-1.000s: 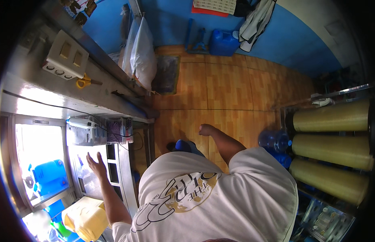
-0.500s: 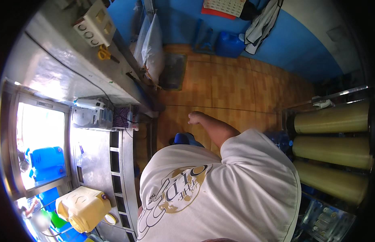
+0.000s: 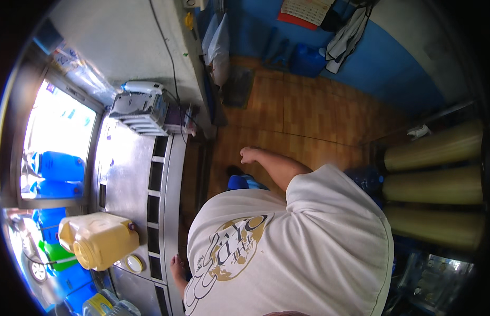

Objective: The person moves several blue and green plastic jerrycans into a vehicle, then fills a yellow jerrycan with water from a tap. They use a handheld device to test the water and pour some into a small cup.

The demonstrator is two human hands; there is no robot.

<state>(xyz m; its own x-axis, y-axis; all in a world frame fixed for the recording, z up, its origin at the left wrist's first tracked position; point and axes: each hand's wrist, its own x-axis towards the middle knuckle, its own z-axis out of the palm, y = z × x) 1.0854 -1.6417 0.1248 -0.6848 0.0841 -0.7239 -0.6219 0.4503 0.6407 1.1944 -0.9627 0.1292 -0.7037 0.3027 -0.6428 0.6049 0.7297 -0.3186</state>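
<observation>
My right hand (image 3: 249, 154) hangs in front of my body over the wood-patterned floor, its fingers curled in with nothing showing in them. Low at my left side, by the edge of the metal counter (image 3: 174, 174), is my left hand (image 3: 177, 267). Its fingers look loosely curled and I see nothing in them; my white shirt covers part of that arm. Nearest to the left hand on the counter are a yellowish plastic jug (image 3: 110, 239), lying on its side, and a round pale lid (image 3: 134, 264). Neither hand touches them.
A clear plastic appliance (image 3: 139, 110) with a cable stands farther along the counter. Blue jugs (image 3: 60, 166) show beyond the window. Large yellowish cylinders (image 3: 434, 189) lie in a rack on the right. A blue container (image 3: 306, 59) and white bags (image 3: 218, 47) stand ahead by the wall.
My view has turned left, with the wall corner and counter shifting right. My left hand has come into sight beside the counter. My right hand has moved slightly left.
</observation>
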